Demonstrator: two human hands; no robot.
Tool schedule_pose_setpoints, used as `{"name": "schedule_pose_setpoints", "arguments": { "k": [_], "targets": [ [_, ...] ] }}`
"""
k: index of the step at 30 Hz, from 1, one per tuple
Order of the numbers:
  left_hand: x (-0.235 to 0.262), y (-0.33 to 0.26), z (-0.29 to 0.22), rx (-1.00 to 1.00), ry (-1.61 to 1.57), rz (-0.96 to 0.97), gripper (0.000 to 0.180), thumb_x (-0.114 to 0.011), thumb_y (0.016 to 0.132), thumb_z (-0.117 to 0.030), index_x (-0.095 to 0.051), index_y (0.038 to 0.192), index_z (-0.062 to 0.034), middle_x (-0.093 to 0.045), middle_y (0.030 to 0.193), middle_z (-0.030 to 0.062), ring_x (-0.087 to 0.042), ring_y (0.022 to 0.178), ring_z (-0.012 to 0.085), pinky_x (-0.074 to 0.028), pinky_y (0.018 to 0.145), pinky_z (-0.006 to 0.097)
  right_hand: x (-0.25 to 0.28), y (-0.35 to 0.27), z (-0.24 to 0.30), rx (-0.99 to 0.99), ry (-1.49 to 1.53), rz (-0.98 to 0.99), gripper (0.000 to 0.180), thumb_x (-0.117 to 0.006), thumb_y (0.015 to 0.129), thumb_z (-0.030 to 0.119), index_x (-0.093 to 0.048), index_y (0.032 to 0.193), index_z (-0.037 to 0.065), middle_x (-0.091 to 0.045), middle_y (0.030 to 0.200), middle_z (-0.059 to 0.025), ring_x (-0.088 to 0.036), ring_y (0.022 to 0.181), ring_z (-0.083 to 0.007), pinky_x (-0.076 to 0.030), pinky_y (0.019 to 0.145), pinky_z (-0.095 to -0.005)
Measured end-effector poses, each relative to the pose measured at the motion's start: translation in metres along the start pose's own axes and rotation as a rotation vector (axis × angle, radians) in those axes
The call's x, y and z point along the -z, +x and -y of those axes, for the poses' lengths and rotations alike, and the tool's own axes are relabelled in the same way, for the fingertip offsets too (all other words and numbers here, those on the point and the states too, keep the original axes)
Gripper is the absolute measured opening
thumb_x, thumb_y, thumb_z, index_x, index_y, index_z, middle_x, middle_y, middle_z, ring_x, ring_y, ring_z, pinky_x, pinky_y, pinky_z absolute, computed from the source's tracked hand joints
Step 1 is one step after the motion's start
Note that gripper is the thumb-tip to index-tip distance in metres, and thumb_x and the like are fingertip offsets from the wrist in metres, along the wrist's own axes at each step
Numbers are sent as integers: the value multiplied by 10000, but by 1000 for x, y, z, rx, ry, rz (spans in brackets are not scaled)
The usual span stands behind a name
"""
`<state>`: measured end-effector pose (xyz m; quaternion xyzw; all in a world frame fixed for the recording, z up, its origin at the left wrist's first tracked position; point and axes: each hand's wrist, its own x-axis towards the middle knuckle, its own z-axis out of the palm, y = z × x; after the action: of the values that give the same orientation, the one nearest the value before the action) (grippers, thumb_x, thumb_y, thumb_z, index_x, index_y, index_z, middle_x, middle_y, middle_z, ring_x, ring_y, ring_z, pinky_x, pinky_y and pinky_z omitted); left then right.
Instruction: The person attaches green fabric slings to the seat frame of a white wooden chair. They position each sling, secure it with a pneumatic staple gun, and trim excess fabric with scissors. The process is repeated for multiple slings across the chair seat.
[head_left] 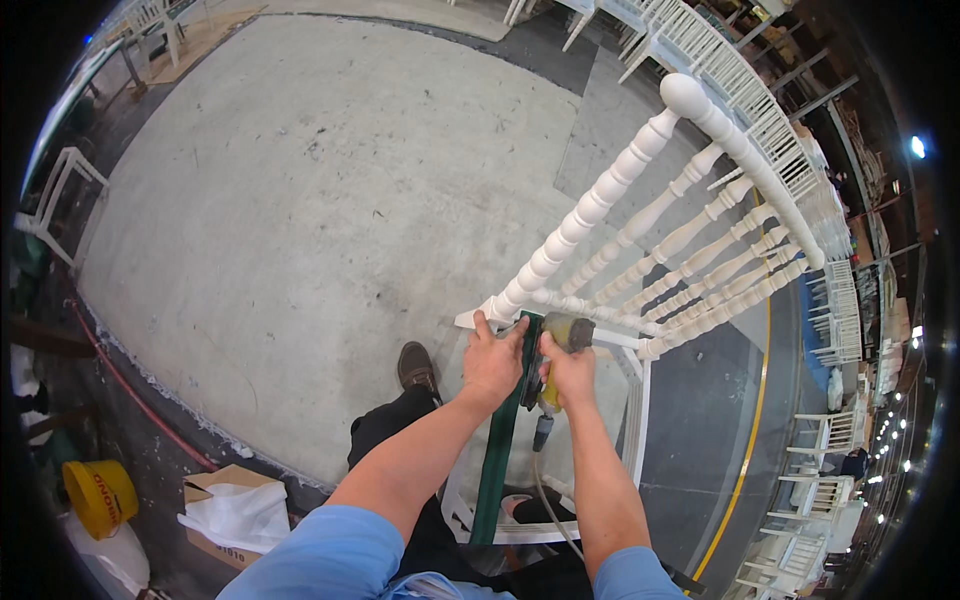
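A white chair frame with turned spindles (pixel 590 212) stands tilted in front of me, its open seat frame (pixel 635 420) toward me. Across that frame runs a green webbing strap (pixel 492 480). My left hand (pixel 490 365) grips the strap's far end at the seat rail, close to the foot of the nearest back post. In my right hand (pixel 570 372) is a yellow-and-dark air tool, which looks like a staple gun (pixel 568 333), held against the strap beside my left fingers. A thin hose (pixel 545 490) trails from its handle. Its tip is hidden.
Stacked white chairs (pixel 735 75) line the far right, with more chairs (pixel 800 540) at the lower right. A yellow bucket (pixel 100 495) and an open cardboard box (pixel 235 510) stand at lower left, near a red hose (pixel 140 385). My shoe (pixel 417 366) rests on the concrete floor.
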<state>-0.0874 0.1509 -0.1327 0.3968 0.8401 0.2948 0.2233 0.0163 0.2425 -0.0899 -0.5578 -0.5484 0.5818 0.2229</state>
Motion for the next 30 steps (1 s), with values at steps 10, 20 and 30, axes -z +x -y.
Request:
{"name": "schedule_pose_setpoints", "arguments": {
  "k": [10, 20, 30],
  "targets": [
    [1, 6, 0, -7, -64, -82, 438, -640, 993, -245, -689, 1419, -336, -378, 1532, 318, -629, 1109, 477, -571, 939, 508, -10, 6, 0, 54, 44, 40, 244, -835, 937, 204, -696, 992, 12, -690, 791, -39, -581, 491, -130, -450, 428, -294],
    [-3, 7, 6, -13, -145, -128, 358, -667, 934, -237, -755, 1281, -255, -387, 1554, 346, -615, 1161, 518, -560, 975, 530, -12, 1, 5, 39, 15, 45, 250, -802, 954, 203, -722, 1045, -16, -720, 883, -85, -592, 518, -140, -450, 453, -292],
    [-7, 8, 9, 20, -204, -124, 253, -671, 914, -257, -779, 1132, -187, -394, 1570, 352, -607, 1179, 543, -539, 1022, 539, -15, 1, 7, 34, 22, 82, 240, -828, 930, 207, -729, 1018, 8, -700, 803, -48, -602, 509, -132, -453, 439, -289]
  ]
}}
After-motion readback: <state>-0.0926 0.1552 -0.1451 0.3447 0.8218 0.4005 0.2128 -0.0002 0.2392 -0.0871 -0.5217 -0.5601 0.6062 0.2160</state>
